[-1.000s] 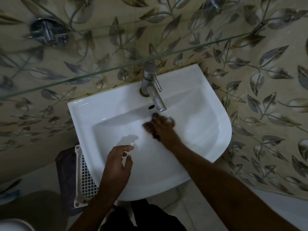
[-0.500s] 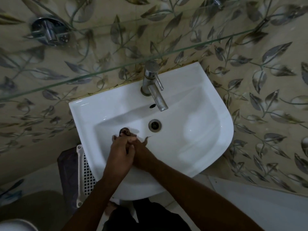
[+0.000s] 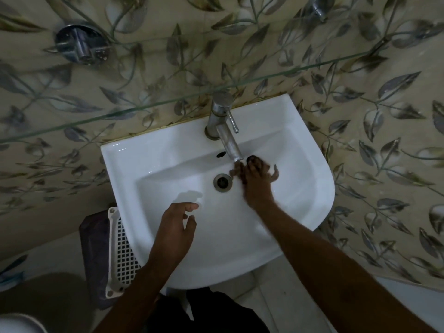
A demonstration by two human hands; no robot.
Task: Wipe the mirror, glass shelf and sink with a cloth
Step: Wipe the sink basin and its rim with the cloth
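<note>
Bathroom wall tiles (image 3: 360, 121) behind, white sink (image 3: 149, 162) below me, glass shelf (image 3: 120, 114) edge running across above the tap (image 3: 224, 131). Half a second ago both hands were pressed together left of the drain (image 3: 222, 181); now they're split. My right hand (image 3: 255, 181) has gone back under the spout, far right of the drain, fingers spread, blurred. My left hand (image 3: 174, 233) hangs over the near basin, fingers loosely apart, holding nothing. No cloth in sight in either hand. Looks like hand rinsing, so sink wiping isn't underway; mirror not in view.
</note>
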